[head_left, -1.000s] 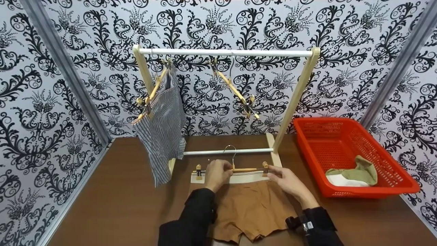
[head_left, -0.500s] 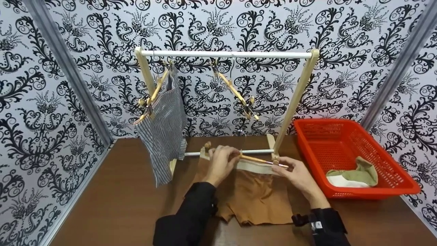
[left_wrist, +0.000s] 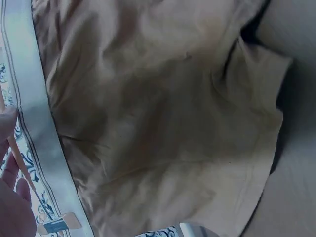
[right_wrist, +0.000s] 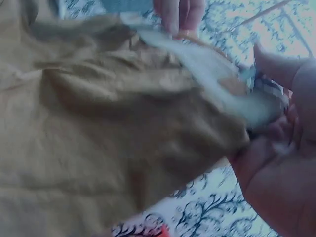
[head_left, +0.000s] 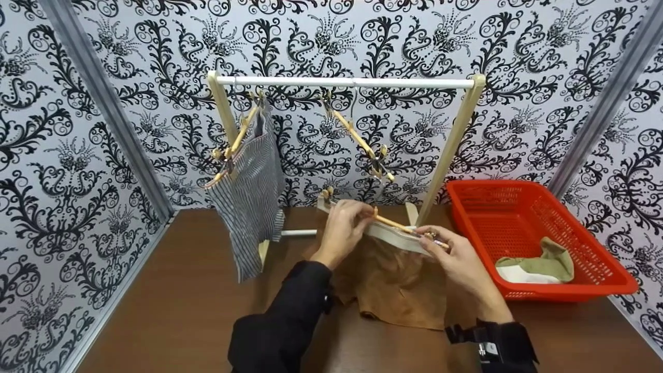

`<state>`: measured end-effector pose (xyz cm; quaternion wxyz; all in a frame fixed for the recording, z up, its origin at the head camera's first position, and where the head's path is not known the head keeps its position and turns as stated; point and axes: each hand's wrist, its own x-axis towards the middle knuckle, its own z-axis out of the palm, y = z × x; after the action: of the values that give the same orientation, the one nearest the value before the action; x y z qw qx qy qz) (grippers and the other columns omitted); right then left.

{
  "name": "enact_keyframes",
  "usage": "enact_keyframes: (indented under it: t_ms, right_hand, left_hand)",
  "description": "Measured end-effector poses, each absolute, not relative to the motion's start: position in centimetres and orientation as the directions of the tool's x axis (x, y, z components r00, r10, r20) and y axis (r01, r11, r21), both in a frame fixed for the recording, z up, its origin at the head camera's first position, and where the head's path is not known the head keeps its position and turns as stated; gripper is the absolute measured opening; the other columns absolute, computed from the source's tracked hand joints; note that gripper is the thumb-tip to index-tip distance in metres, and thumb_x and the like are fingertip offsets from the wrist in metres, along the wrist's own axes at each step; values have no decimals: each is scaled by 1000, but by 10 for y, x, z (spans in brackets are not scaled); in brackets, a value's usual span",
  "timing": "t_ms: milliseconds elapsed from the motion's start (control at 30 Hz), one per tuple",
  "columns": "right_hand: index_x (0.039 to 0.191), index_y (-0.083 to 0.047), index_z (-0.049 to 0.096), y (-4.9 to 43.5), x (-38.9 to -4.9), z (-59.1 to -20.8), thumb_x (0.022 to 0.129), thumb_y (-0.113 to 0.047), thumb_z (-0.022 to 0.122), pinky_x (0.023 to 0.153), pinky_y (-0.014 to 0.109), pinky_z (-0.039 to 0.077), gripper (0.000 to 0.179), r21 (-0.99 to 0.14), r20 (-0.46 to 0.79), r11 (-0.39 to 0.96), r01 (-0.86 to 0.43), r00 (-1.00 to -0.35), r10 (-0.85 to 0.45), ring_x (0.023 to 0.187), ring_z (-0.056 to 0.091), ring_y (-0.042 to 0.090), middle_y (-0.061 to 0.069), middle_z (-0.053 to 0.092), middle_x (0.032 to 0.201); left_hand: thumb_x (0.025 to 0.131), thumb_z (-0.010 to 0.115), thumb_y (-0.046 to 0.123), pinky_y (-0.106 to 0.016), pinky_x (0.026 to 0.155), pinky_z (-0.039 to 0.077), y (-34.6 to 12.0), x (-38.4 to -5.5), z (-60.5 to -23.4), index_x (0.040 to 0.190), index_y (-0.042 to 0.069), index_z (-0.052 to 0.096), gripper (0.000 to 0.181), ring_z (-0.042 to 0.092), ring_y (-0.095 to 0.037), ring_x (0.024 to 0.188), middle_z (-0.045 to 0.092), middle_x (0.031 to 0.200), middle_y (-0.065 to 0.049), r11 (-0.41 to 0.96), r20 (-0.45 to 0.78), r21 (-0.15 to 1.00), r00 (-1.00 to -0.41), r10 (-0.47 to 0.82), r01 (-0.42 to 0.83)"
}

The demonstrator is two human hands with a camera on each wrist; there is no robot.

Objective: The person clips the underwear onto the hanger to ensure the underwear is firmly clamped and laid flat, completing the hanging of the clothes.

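A pair of brown shorts (head_left: pixel 401 290) with a pale waistband hangs from a clip hanger (head_left: pixel 393 224). Gripping the hanger's wooden bar near its middle is my left hand (head_left: pixel 344 230), whose fingers also show at the edge of the left wrist view. My right hand (head_left: pixel 458 259) pinches the right end of the hanger, around the clip and the waistband corner. The left clip (head_left: pixel 327 193) stands out beyond my left hand. In the right wrist view the shorts (right_wrist: pixel 113 123) are blurred, and my right palm (right_wrist: pixel 281 173) is beside the waistband. The hanger's hook is hard to make out.
A drying rack with a white top rail (head_left: pixel 342 82) stands behind the hands. Striped shorts (head_left: pixel 248 186) hang at its left, and a bare clip hanger (head_left: pixel 357 134) hangs mid-rail. At the right, a red basket (head_left: pixel 461 233) holds a green and white cloth (head_left: pixel 546 264).
Both hands have raised the hanger and brown shorts from the table and moved them up and slightly right. The hanger has tilted, its right end lower. The right hand has closed around that end.
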<state>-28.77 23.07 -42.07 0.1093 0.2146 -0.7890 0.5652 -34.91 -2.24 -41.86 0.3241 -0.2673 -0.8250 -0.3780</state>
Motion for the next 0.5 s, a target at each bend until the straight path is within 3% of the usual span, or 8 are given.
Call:
enact_keyframes:
  t_ms: [133, 267, 367, 500]
  right_hand:
    - [117, -5, 70, 222, -280, -409, 101, -15, 64, 65, 23, 52, 20, -824, 455, 328, -463, -884, -105, 80, 64, 17, 11, 70, 98]
    - [120, -1, 69, 216, -276, -405, 101, -12, 63, 70, 22, 54, 22, -837, 470, 321, -442, -883, 10, 86, 66, 18, 14, 71, 105]
    - [123, 3, 66, 214, -274, -403, 101, -7, 61, 71, 20, 52, 24, -837, 490, 326, -439, -867, 91, 88, 66, 18, 18, 70, 109]
    - [124, 1, 66, 212, -269, -400, 101, -7, 61, 65, 17, 49, 25, -824, 521, 348, -448, -839, 154, 83, 65, 18, 18, 70, 108]
  left_hand:
    - [85, 80, 10, -37, 103, 43, -11, -349, -413, 100, 8, 76, 16, 61, -22, 108, 72, 111, -4, 530, 724, 530, -679, 123, 662]
    - [88, 77, 8, -44, 114, 34, 1, -346, -412, 122, 2, 69, 35, 56, -28, 126, 65, 131, -12, 471, 659, 657, -752, 21, 588]
    - [94, 71, 11, -44, 112, 37, 10, -342, -411, 134, -3, 59, 44, 53, -32, 129, 59, 136, -18, 379, 580, 760, -814, -29, 528]
    - [100, 63, 18, -41, 112, 38, 22, -333, -404, 138, -6, 54, 46, 52, -31, 132, 57, 139, -20, 235, 465, 863, -885, -20, 448]
